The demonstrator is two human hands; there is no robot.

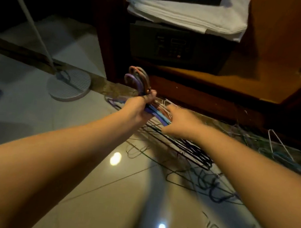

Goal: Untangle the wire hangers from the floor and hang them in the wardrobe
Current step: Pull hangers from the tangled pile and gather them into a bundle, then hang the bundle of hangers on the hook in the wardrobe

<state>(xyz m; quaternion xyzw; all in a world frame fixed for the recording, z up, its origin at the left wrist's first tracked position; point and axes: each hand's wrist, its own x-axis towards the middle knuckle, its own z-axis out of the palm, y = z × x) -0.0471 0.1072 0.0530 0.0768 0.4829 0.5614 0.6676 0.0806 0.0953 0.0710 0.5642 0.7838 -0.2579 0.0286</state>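
— Where are the hangers?
— In the head view, the left hand (143, 106) grips a bundle of hangers (138, 78) by the necks, hooks up, near the wardrobe (236, 83). Tangled hangers (247, 140) lie on the floor (98, 183).
— The right hand (180, 121)?
— It touches the bundle's wires; I cannot tell whether it is gripping them.

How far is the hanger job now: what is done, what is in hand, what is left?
Done: a bundle is gathered, hooks together. In hand: the left hand grips its necks, the right hand holds its wires. Left: a tangle lies on the floor; none hung in view.
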